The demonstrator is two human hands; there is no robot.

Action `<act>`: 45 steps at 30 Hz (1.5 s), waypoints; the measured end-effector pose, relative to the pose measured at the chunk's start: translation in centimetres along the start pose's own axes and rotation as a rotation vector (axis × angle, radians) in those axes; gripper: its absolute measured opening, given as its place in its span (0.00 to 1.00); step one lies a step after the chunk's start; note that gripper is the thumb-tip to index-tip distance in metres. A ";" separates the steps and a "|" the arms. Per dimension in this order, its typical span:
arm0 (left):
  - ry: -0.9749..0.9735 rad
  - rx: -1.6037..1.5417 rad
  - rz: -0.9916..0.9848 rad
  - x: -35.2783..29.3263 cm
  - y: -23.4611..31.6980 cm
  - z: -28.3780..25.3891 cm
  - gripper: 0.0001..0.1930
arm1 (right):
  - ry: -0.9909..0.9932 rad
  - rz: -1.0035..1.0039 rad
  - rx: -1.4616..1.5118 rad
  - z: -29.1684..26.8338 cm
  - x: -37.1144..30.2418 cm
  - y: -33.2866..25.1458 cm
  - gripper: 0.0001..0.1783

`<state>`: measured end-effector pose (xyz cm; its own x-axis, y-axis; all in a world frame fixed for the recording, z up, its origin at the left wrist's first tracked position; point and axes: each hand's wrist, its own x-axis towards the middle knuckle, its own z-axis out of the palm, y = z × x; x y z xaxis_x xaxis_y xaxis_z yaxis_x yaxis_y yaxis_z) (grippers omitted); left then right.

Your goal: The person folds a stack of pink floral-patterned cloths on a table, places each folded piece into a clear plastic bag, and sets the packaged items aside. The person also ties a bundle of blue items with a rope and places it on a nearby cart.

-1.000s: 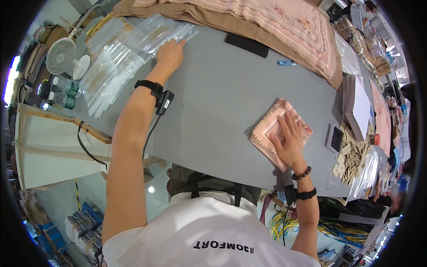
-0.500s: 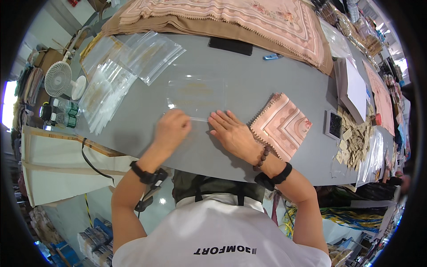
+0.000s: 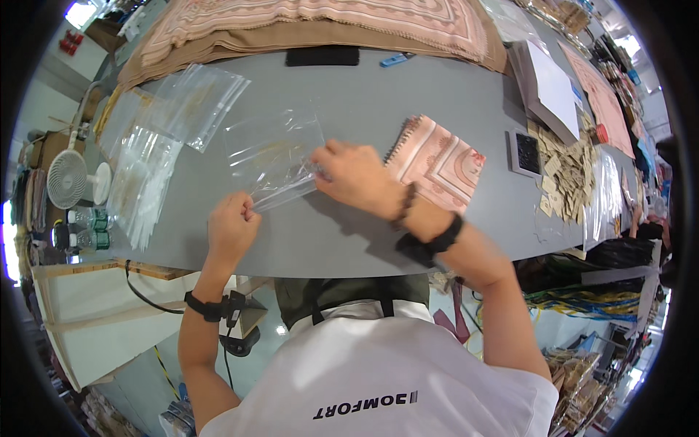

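It looks like a cloth-packing workshop, since the grey counter (image 3: 429, 87) bears stacked printed cloths (image 3: 313, 30) along its far edge, a folded cloth (image 3: 438, 164) and a clear bag (image 3: 271, 153) near its middle, and loose tags (image 3: 564, 171) toward its right end.

Grey worktable (image 3: 451, 95) above pale, glossy floor (image 3: 266, 341), whitish wall (image 3: 93, 57) beyond, bright light (image 3: 9, 237) at far left.

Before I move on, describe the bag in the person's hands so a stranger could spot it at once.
On the grey table, look left of the folded pink cloth. There, the left hand and right hand hold a clear plastic bag by its near edge. Being held sets it apart from the overlapping clear bags farther left.
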<state>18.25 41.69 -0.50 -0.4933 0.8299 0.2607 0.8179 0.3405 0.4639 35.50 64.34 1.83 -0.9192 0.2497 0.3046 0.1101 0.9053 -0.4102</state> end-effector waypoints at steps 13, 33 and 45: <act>-0.084 -0.235 -0.006 1.7 12.1 7.3 0.25 | -0.227 -0.331 -0.092 -3.9 -5.7 13.5 0.29; -0.034 -0.673 -0.304 4.4 12.5 9.3 0.10 | 0.062 0.006 0.134 0.0 -6.1 6.0 0.30; -0.424 -0.446 0.257 9.9 5.2 6.2 0.07 | -0.382 -0.357 0.339 3.9 -3.4 -3.0 0.32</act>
<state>19.40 54.43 -0.76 -0.0652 0.9932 0.0964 0.6478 -0.0313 0.7611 36.80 59.45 -1.34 -0.9542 -0.2460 0.1699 -0.2980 0.7349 -0.6092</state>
